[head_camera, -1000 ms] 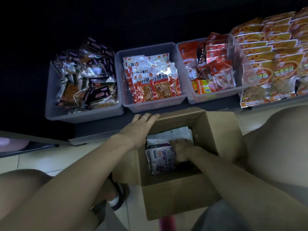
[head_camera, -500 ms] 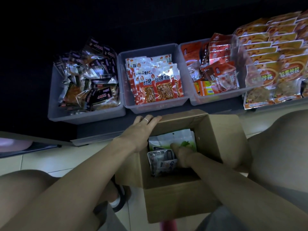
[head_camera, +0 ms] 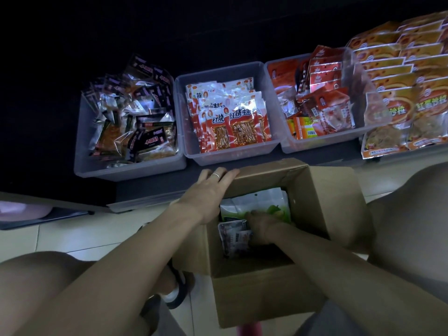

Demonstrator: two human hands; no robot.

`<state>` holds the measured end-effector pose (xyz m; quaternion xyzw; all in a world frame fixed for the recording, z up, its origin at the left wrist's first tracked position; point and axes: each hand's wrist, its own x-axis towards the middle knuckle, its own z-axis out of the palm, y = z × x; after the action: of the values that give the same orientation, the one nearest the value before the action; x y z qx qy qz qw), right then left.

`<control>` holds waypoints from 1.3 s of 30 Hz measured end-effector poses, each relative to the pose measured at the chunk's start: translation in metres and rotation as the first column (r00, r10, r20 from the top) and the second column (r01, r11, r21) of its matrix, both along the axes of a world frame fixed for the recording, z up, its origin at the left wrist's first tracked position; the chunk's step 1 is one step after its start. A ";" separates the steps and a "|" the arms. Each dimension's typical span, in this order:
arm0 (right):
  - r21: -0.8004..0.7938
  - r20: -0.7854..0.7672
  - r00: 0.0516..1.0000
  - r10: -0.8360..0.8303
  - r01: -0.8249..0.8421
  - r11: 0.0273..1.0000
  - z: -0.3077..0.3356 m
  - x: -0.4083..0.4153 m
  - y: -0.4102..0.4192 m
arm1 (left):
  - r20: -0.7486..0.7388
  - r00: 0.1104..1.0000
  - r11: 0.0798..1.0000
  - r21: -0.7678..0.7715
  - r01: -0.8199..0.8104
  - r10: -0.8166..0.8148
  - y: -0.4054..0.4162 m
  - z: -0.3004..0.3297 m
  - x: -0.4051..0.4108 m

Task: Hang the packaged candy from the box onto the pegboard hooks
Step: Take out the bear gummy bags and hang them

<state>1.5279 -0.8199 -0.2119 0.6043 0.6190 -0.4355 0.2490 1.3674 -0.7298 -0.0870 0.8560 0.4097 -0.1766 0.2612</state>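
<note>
An open cardboard box [head_camera: 315, 190] stands on the floor between my knees. Inside it lie a white-and-green packet [head_camera: 257, 202] and small silver candy packets [head_camera: 231, 236]. My right hand [head_camera: 260, 226] is down inside the box, its fingers reaching over the green packet while it pinches the silver candy packets, which are tipped up and creased at its thumb side. My left hand [head_camera: 208, 192] rests flat on the box's far left corner with straight fingers and a ring showing. No pegboard or hooks are in view.
Three clear plastic bins sit on a low dark shelf beyond the box: dark packets [head_camera: 131, 117], red-and-white packets [head_camera: 230, 117], red packets [head_camera: 320, 98]. Orange bags [head_camera: 407, 93] are stacked at the right. A sandal [head_camera: 177, 292] is on the tiled floor by the box.
My right hand has shifted deeper and farther back in the box. The silver packets went from lying flat to tipped up and crumpled, uncovering the green packet. The left hand stayed put.
</note>
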 end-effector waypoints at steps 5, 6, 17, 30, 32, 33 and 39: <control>-0.009 -0.002 0.993 0.119 -0.119 0.993 -0.011 -0.005 0.011 | 0.012 1.000 1.000 0.002 -0.010 0.010 0.000 -0.001 0.001; -0.010 0.023 0.980 0.198 -0.197 0.980 -0.011 -0.008 0.012 | 0.011 1.000 1.000 0.003 -0.010 0.010 0.000 -0.001 0.001; -0.005 -0.052 0.974 0.221 -0.222 0.975 -0.028 -0.026 0.015 | 0.020 1.000 1.000 0.020 0.000 0.000 0.000 -0.005 0.000; 0.112 -0.290 0.957 -0.031 0.066 0.991 0.030 0.010 0.007 | -0.004 1.000 0.999 -0.039 0.030 -0.030 0.014 -0.003 0.000; 0.169 -0.298 0.954 -0.043 0.097 0.981 0.050 0.017 0.007 | -0.029 0.998 0.997 -0.061 0.050 -0.052 0.015 0.002 -0.001; 0.192 -0.301 0.952 -0.057 0.119 0.974 0.061 0.022 0.008 | -0.037 0.998 0.996 -0.063 0.057 -0.059 0.016 0.006 -0.001; 0.272 -0.527 0.803 -0.277 0.468 0.841 0.130 0.054 0.000 | 0.142 0.982 0.992 -0.056 -0.115 0.122 0.015 0.048 -0.003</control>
<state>1.5820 -0.8196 -0.0820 0.6297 0.6002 -0.4770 -0.1253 1.3643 -0.7150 -0.0394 0.8342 0.4356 -0.1077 0.3206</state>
